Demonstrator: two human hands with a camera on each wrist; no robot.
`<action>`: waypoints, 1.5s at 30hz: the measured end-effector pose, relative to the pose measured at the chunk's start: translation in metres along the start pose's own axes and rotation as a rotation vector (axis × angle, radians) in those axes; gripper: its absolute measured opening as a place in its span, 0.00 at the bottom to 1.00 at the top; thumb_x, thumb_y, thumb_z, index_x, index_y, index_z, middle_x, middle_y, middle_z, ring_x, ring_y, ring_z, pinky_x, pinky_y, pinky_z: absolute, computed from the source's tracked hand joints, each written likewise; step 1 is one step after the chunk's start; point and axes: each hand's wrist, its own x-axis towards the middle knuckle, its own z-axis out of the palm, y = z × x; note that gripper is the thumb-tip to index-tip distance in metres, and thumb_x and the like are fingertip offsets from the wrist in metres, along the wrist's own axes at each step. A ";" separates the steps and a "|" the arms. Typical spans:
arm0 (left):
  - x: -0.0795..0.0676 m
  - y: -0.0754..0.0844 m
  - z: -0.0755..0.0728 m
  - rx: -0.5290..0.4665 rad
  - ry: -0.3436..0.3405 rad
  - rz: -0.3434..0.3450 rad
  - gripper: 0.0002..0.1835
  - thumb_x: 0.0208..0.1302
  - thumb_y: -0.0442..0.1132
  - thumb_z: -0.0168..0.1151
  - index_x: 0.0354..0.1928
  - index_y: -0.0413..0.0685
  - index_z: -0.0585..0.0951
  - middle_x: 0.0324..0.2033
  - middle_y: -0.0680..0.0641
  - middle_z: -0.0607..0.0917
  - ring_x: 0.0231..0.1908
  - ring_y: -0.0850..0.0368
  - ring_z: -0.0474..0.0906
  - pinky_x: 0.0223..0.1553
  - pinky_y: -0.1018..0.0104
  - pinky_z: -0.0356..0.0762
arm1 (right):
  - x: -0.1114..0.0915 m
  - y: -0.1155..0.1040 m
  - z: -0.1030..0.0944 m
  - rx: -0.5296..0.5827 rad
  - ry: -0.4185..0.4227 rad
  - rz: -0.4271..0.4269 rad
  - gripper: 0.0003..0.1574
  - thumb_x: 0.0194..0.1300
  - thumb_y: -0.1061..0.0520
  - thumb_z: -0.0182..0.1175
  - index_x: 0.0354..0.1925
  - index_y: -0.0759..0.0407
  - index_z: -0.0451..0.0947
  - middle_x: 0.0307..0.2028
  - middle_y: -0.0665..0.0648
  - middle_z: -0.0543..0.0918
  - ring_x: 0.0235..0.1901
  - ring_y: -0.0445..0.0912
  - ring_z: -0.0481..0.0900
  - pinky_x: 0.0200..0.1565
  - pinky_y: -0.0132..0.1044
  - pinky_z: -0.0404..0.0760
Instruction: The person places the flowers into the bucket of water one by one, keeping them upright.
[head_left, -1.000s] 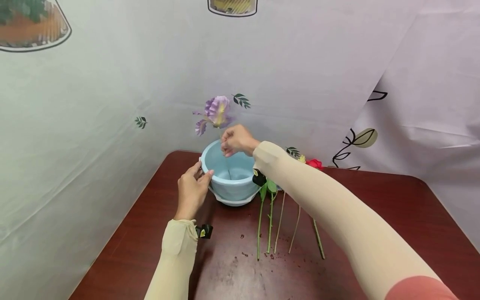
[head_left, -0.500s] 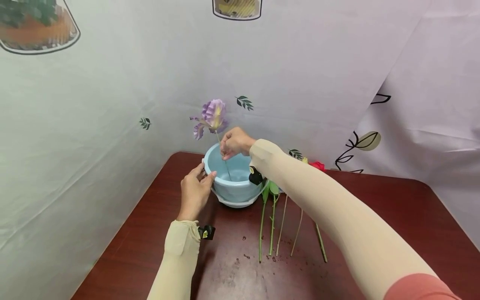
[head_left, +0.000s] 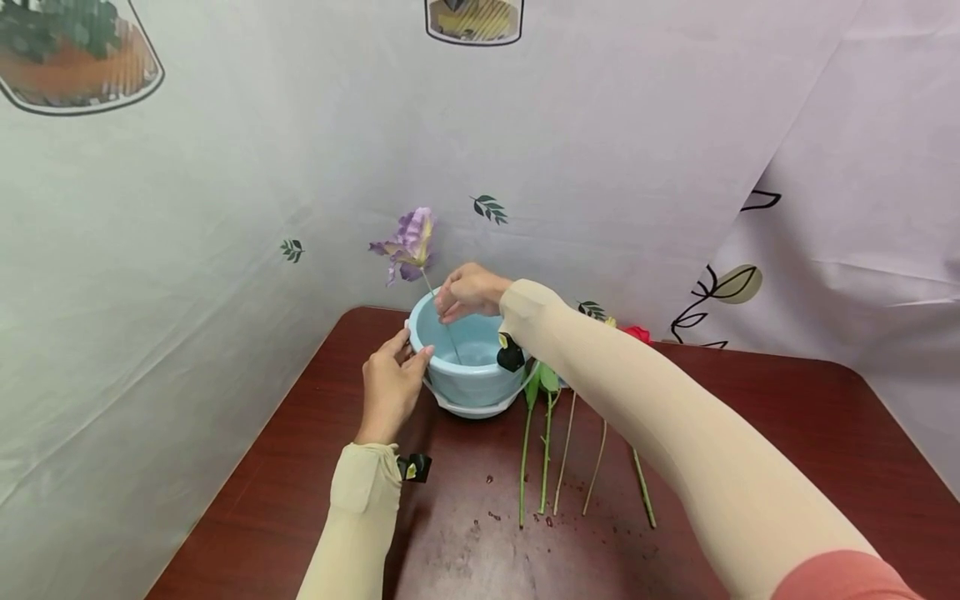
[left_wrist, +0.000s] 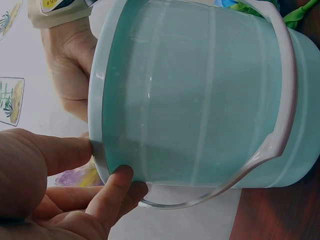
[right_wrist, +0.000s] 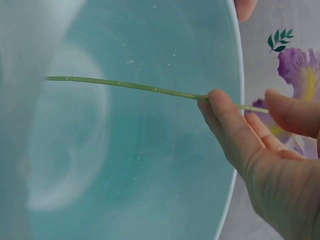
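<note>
Looking at a purple iris (head_left: 407, 242) leaning in a light blue plastic bucket (head_left: 474, 385), bloom up above the rim and tipped to the left. Lower end of the green stem (right_wrist: 145, 88) hidden behind the bucket's front in the head view, so can't tell about touching bottom.

Left hand (head_left: 390, 387) grasping the bucket at its near-left edge, fingertips (left_wrist: 122, 175) against the outer wall just below the rim. Probably there to stop any sliding or tipping, pretty sensible with such a light-looking tub.

Right hand (head_left: 471, 293) over the bucket's mouth, fingers on the stem, thumb standing off from the index fingertip in the right wrist view. Properly pinching or just steadying? Can't tell. Guessing at a touch well below the bloom to control the lean without crushing petals.

Bail handle (left_wrist: 287, 65) hanging down outside, so nicely clear of the opening. Over on the table (head_left: 277, 508), five more stems (head_left: 522, 467) lying beside the bucket, bare ends toward the person. Red bloom (head_left: 639, 333) and yellow bloom (head_left: 611, 322) peeking out past the right sleeve (head_left: 637, 392). Seems a handy layout, spread apart for easy reach. Small specks (head_left: 550, 522) near the stem ends, maybe water, too tiny to say.
</note>
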 end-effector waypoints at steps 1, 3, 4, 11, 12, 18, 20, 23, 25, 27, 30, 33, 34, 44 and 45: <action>0.000 0.000 0.000 0.002 0.001 0.000 0.29 0.61 0.36 0.67 0.63 0.32 0.72 0.53 0.33 0.80 0.51 0.45 0.80 0.49 0.57 0.80 | 0.000 0.001 0.000 0.010 -0.014 0.000 0.12 0.65 0.75 0.52 0.47 0.79 0.71 0.51 0.73 0.76 0.51 0.64 0.78 0.51 0.45 0.81; 0.000 0.001 0.001 0.005 0.002 0.002 0.29 0.61 0.36 0.67 0.63 0.33 0.72 0.53 0.33 0.80 0.51 0.46 0.80 0.49 0.57 0.80 | 0.000 0.003 -0.001 0.024 -0.037 0.001 0.16 0.65 0.75 0.50 0.52 0.80 0.68 0.54 0.74 0.74 0.53 0.64 0.77 0.52 0.46 0.80; 0.000 0.001 0.001 0.006 0.003 0.003 0.29 0.61 0.36 0.67 0.63 0.33 0.72 0.53 0.33 0.80 0.51 0.46 0.80 0.49 0.57 0.80 | 0.000 0.003 -0.002 0.028 -0.047 0.001 0.18 0.66 0.75 0.49 0.54 0.80 0.67 0.56 0.73 0.73 0.54 0.64 0.76 0.53 0.46 0.79; 0.001 0.002 0.002 -0.012 -0.012 -0.001 0.29 0.61 0.35 0.67 0.63 0.33 0.72 0.54 0.33 0.79 0.51 0.45 0.80 0.49 0.56 0.80 | -0.005 -0.001 -0.008 0.023 -0.069 0.002 0.20 0.70 0.70 0.48 0.58 0.79 0.67 0.57 0.74 0.72 0.56 0.64 0.74 0.54 0.47 0.78; 0.001 0.002 0.001 -0.012 -0.014 -0.003 0.29 0.62 0.36 0.67 0.63 0.33 0.72 0.54 0.33 0.79 0.51 0.45 0.80 0.49 0.56 0.80 | -0.006 -0.002 -0.009 0.028 -0.066 0.000 0.20 0.70 0.70 0.48 0.59 0.78 0.67 0.58 0.74 0.72 0.57 0.63 0.74 0.55 0.47 0.78; 0.003 0.001 0.000 -0.001 -0.012 0.005 0.29 0.62 0.36 0.67 0.63 0.33 0.72 0.53 0.33 0.80 0.51 0.45 0.80 0.49 0.56 0.80 | -0.014 -0.008 -0.027 0.093 -0.050 -0.030 0.24 0.72 0.66 0.50 0.62 0.77 0.63 0.61 0.73 0.69 0.58 0.64 0.72 0.58 0.47 0.75; 0.003 0.000 0.000 -0.005 -0.011 0.002 0.29 0.62 0.36 0.67 0.63 0.34 0.72 0.53 0.33 0.80 0.51 0.45 0.80 0.49 0.56 0.79 | -0.017 -0.010 -0.035 0.135 -0.041 -0.041 0.24 0.72 0.66 0.50 0.62 0.77 0.62 0.60 0.75 0.69 0.59 0.64 0.72 0.59 0.48 0.74; 0.004 -0.001 -0.002 -0.017 -0.012 -0.011 0.29 0.62 0.36 0.67 0.64 0.34 0.72 0.54 0.33 0.79 0.52 0.45 0.80 0.50 0.56 0.79 | -0.024 -0.012 -0.049 0.202 -0.025 -0.067 0.23 0.73 0.66 0.48 0.61 0.77 0.62 0.60 0.77 0.68 0.59 0.65 0.71 0.60 0.49 0.73; 0.005 -0.002 -0.003 -0.020 -0.012 -0.016 0.29 0.62 0.36 0.66 0.64 0.34 0.72 0.55 0.33 0.79 0.52 0.45 0.79 0.50 0.56 0.79 | -0.030 -0.013 -0.059 0.260 -0.016 -0.087 0.23 0.73 0.66 0.46 0.63 0.77 0.60 0.60 0.78 0.67 0.60 0.66 0.70 0.62 0.50 0.71; 0.005 -0.002 -0.004 -0.019 -0.011 -0.019 0.29 0.62 0.36 0.66 0.64 0.34 0.72 0.55 0.33 0.78 0.53 0.45 0.79 0.50 0.56 0.79 | -0.035 -0.013 -0.070 0.302 -0.002 -0.105 0.25 0.74 0.67 0.45 0.65 0.77 0.58 0.60 0.78 0.67 0.61 0.67 0.69 0.63 0.51 0.68; 0.005 -0.002 -0.005 -0.012 -0.013 -0.024 0.29 0.62 0.36 0.66 0.64 0.34 0.72 0.55 0.33 0.78 0.53 0.44 0.79 0.50 0.56 0.79 | -0.045 -0.013 -0.086 0.349 0.020 -0.120 0.28 0.74 0.66 0.44 0.68 0.75 0.53 0.61 0.77 0.66 0.62 0.66 0.68 0.65 0.51 0.66; 0.005 -0.003 -0.006 -0.006 -0.012 -0.031 0.29 0.63 0.37 0.66 0.64 0.35 0.71 0.55 0.33 0.79 0.53 0.45 0.79 0.51 0.57 0.79 | -0.056 -0.012 -0.102 0.372 0.048 -0.139 0.30 0.74 0.66 0.45 0.69 0.74 0.52 0.62 0.76 0.65 0.62 0.64 0.68 0.64 0.49 0.68; 0.005 -0.003 -0.007 -0.007 -0.013 -0.033 0.29 0.63 0.37 0.66 0.64 0.35 0.71 0.55 0.33 0.79 0.53 0.45 0.79 0.51 0.56 0.79 | -0.059 -0.011 -0.107 0.382 0.055 -0.145 0.30 0.74 0.66 0.45 0.70 0.74 0.51 0.63 0.76 0.65 0.63 0.64 0.67 0.64 0.49 0.69; 0.006 -0.003 -0.010 0.001 -0.019 -0.045 0.29 0.64 0.38 0.65 0.65 0.36 0.71 0.54 0.33 0.79 0.53 0.45 0.79 0.52 0.55 0.78 | -0.094 0.009 -0.146 0.408 0.107 -0.200 0.31 0.76 0.64 0.42 0.71 0.72 0.49 0.66 0.75 0.61 0.66 0.64 0.62 0.66 0.50 0.65; 0.006 -0.003 -0.010 0.006 -0.022 -0.049 0.29 0.64 0.38 0.65 0.65 0.36 0.71 0.55 0.33 0.79 0.53 0.45 0.79 0.52 0.55 0.78 | -0.096 0.012 -0.150 0.415 0.113 -0.200 0.31 0.76 0.64 0.41 0.71 0.72 0.49 0.66 0.75 0.60 0.66 0.65 0.61 0.66 0.50 0.64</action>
